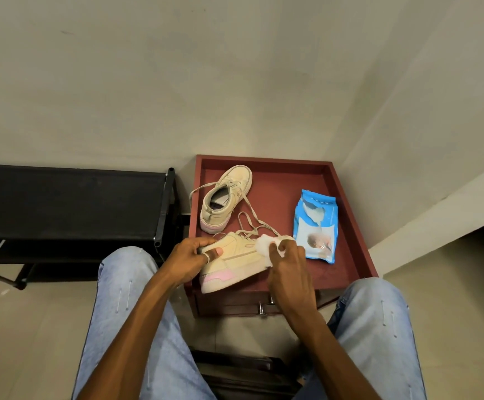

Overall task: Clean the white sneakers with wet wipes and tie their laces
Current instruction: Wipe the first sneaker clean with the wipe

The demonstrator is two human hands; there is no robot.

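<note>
White low-top sneaker with a pink heel patch (239,259), tipped on its side at the near edge of the red-brown wooden raised-rim tabletop (275,183). Left hand (194,259) grasps the shoe's collar, with the thumb pressed on the side panel. Right hand (289,272) pinches a crumpled white wet wipe (265,246) against the upper near the toe. Loose beige laces (249,215) trail toward the second white sneaker (226,197), which stands upright at the far left of the tabletop. Blue plastic wipe packet (317,226) lies flat just right of the held shoe. Black fabric shoe rack (67,200) stands to the left of the tabletop.
</note>
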